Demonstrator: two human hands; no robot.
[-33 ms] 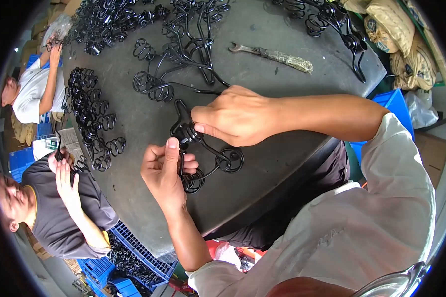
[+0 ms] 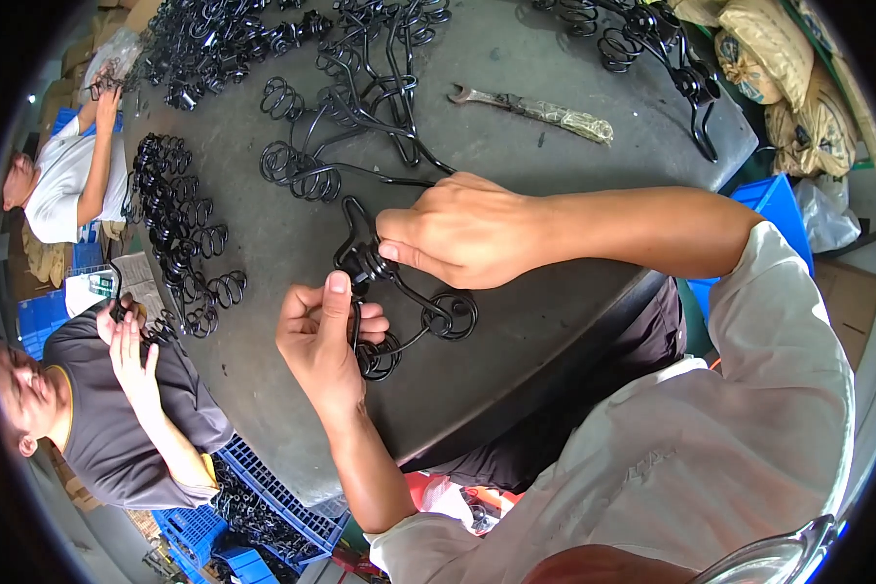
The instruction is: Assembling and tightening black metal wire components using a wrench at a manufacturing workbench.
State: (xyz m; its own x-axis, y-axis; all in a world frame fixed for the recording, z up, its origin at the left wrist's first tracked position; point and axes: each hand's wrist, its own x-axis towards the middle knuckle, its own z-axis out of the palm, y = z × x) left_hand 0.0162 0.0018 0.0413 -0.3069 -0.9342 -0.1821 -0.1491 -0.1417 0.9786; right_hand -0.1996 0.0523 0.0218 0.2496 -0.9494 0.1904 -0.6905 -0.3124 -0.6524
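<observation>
Your left hand (image 2: 321, 341) and right hand (image 2: 457, 234) both work 1 black wire piece (image 2: 399, 302) that lies on the dark round surface (image 2: 516, 127) right in front of you, between the 2 hands. Your left fingers (image 2: 336, 292) are pressed together on its lower coil, thumb pointing up along the wire; your right fingers (image 2: 409, 255) pinch the upper bend where the wire twists. It looks like stiff, springy bent wire, light to lift and probably smooth with a painted coat, so it may twist in your grip; hold it at the coils and bends, not on the straight runs, and mind the loose ends. Beyond your right hand lies 1 wrench (image 2: 530, 107) with a wrapped handle. More wire pieces lie about: a tangle of spiral ones (image 2: 350, 117) just past your hands, a row (image 2: 175, 224) along the left edge, and heaps at the far rim, too tangled to count. 2 other people sit at the left edge, each handling wire, and 1 blue crate (image 2: 273, 506) stands below the surface.
</observation>
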